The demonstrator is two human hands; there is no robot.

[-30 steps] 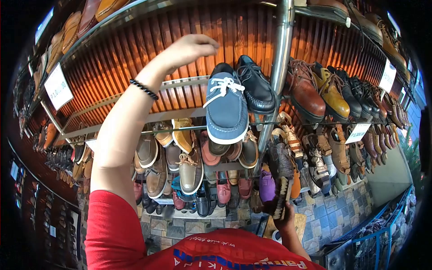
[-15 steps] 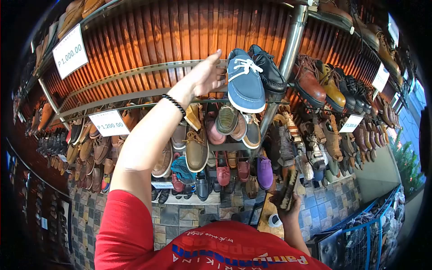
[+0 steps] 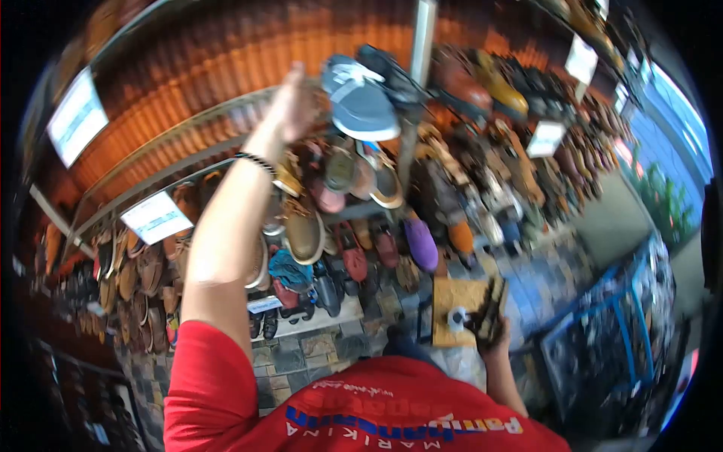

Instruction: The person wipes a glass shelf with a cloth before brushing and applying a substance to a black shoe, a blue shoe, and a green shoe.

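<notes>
My left hand (image 3: 297, 109), blurred and with a black beaded bracelet below it, is raised beside the upper shelf. Its fingers are stretched out and it holds nothing. Just right of it a navy boat shoe (image 3: 361, 105) with white laces and a white sole sits on the shelf, a black lace-up shoe (image 3: 390, 75) behind it. Low on the right, my right hand (image 3: 497, 343) is closed around a dark shoe brush (image 3: 492, 307) with paler bristles. The brush overlaps a small wooden table (image 3: 446, 294) and stands close to a white round container (image 3: 457, 319).
Shelves of shoes run along the wood-slatted wall (image 3: 203, 83), with a purple shoe (image 3: 421, 242) and price cards (image 3: 157, 218) among them. A metal post (image 3: 422, 38) rises behind the black shoe. At lower right stands a blue-framed rack (image 3: 619, 331) over the tiled floor (image 3: 538, 275).
The view has turned to the right and blurred, so the shelves sit further left and more of the wooden table shows. My left hand remains beside the navy shoe; my right hand keeps the brush.
</notes>
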